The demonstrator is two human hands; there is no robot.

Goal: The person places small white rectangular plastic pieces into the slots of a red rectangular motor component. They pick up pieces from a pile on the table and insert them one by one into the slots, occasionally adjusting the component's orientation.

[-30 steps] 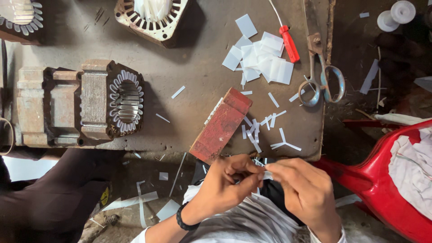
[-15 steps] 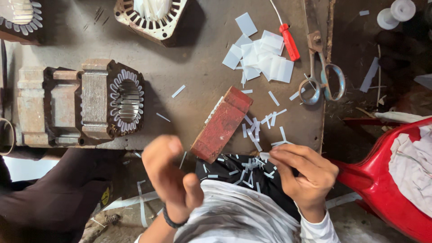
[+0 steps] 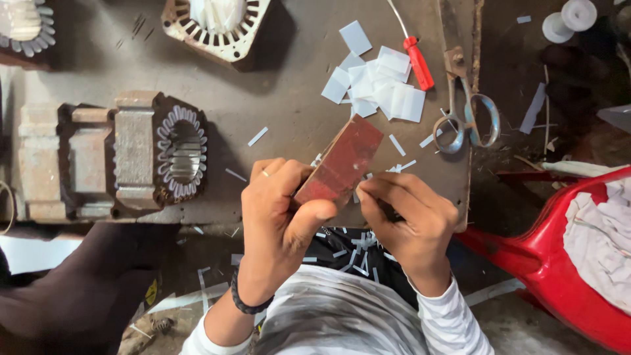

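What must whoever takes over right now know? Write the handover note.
Left hand: grips the red-brown block at the bench edge.
Right hand: fingers curled at the block's lower end; what they pinch is hidden.
Things: white paper squares piled by the scissors and screwdriver; stator at left.
Done: narrow strips lie on the lap and bench.
Left: the squares remain uncut.

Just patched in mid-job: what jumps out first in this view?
Both hands meet at the table's near edge: the left hand grips a red-brown block, and the right hand touches its lower end. Left of them sits a motor stator with white slot liners. Behind the block lie white paper pieces, a red screwdriver and scissors.
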